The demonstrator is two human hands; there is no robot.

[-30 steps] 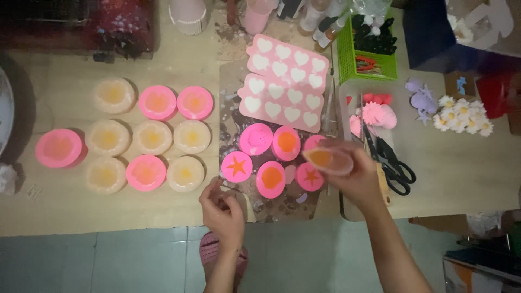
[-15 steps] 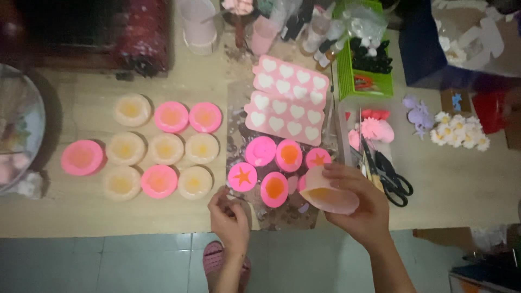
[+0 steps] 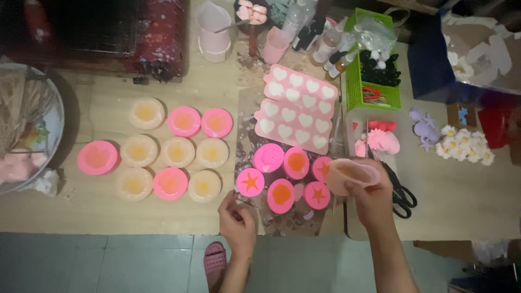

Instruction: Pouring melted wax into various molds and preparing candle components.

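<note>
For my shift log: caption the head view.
Right hand lifts a translucent round mould beside pink moulds; left hand rests at table edge.

- The pale peach round mould (image 3: 353, 172) was soft and cup-shaped, held tilted above the table edge, its open side up.
- It sat just right of the pink star mould (image 3: 317, 195), near the scissors (image 3: 401, 192).

View: a single head-worn camera is used, so nothing is shared with a second view.
Position: it is held above the near edge of the pale wooden counter (image 3: 65, 217).
Direction: it is aimed almost straight down, with the grey tiled floor (image 3: 108, 263) seen along the bottom.
Distance: the whole counter width is taken in from moderate height.
</note>
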